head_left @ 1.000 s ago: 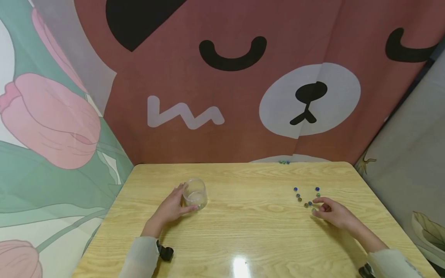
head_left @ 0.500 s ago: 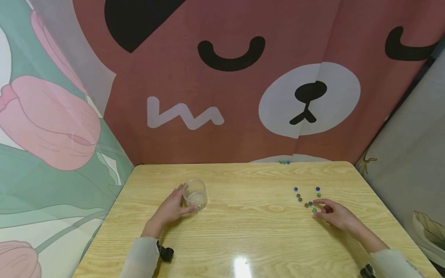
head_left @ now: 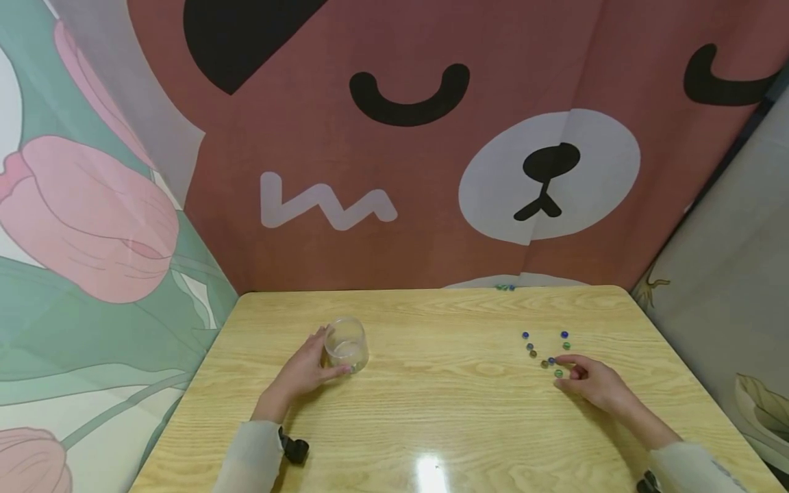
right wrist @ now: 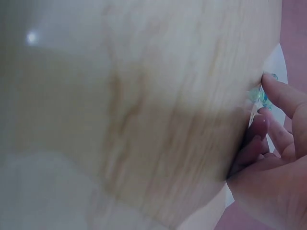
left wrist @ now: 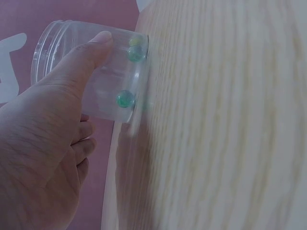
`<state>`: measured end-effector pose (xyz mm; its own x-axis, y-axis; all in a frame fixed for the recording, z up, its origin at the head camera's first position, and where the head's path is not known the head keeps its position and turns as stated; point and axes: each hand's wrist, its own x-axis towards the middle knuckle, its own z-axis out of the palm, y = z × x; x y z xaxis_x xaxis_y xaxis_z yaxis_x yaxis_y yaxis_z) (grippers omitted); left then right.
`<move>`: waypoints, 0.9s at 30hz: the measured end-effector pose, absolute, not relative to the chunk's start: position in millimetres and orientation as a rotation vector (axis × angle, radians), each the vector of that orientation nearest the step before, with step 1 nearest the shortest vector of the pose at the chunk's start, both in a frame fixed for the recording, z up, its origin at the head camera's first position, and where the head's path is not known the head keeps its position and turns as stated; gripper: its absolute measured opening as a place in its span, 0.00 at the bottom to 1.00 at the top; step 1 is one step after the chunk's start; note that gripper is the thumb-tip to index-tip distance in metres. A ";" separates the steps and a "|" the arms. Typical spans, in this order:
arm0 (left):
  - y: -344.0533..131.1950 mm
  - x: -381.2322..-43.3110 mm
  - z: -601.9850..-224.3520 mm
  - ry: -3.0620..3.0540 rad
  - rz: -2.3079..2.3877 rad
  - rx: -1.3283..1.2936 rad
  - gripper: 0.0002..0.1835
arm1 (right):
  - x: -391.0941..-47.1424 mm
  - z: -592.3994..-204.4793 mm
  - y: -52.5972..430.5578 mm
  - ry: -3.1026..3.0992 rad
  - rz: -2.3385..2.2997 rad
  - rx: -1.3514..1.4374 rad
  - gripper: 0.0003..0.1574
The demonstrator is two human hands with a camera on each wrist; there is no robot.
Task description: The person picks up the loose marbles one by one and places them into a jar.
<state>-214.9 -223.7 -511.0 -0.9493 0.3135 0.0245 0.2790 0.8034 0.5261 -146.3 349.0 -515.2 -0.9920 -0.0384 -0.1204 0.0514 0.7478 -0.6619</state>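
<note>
My left hand (head_left: 306, 365) grips a clear plastic jar (head_left: 346, 342) on the left part of the table, thumb along its near side. The left wrist view shows several marbles inside, among them a green marble (left wrist: 125, 98) at the bottom. On the right, the thumb and index finger of my right hand (head_left: 593, 385) are spread apart at either side of a green marble (head_left: 558, 374) lying on the table. Its other fingers are curled in. The index fingertip is close to a blue marble (head_left: 551, 361); whether they touch is unclear. A brownish marble (head_left: 544, 364) lies beside that one.
Further marbles lie beyond the right hand, including a dark blue marble (head_left: 564, 335) and a second brown marble (head_left: 533, 354). Several more marbles (head_left: 505, 287) sit at the far edge of the wooden table (head_left: 425, 404). A printed bear curtain (head_left: 394, 150) hangs behind.
My right thumb has drawn slightly away from the green marble, widening the gap to the index finger. The left hand and jar stay in place.
</note>
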 end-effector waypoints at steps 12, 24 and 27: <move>-223.8 -214.0 -510.7 2.914 0.855 0.473 0.60 | -146.7 -517.7 345.9 2.849 -1.060 0.062 0.30; -224.2 -214.4 -512.7 2.912 0.863 0.460 0.60 | -145.5 -517.6 345.7 2.860 -1.052 0.062 0.22; -224.1 -214.6 -512.3 2.914 0.855 0.461 0.60 | -146.5 -516.7 346.6 2.852 -1.046 0.063 0.23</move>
<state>-214.6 -224.1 -512.3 -0.9526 0.3038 0.0170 0.2648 0.8001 0.5382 -146.5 346.6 -516.7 -0.9939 0.0034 -0.1107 0.0741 0.7629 -0.6422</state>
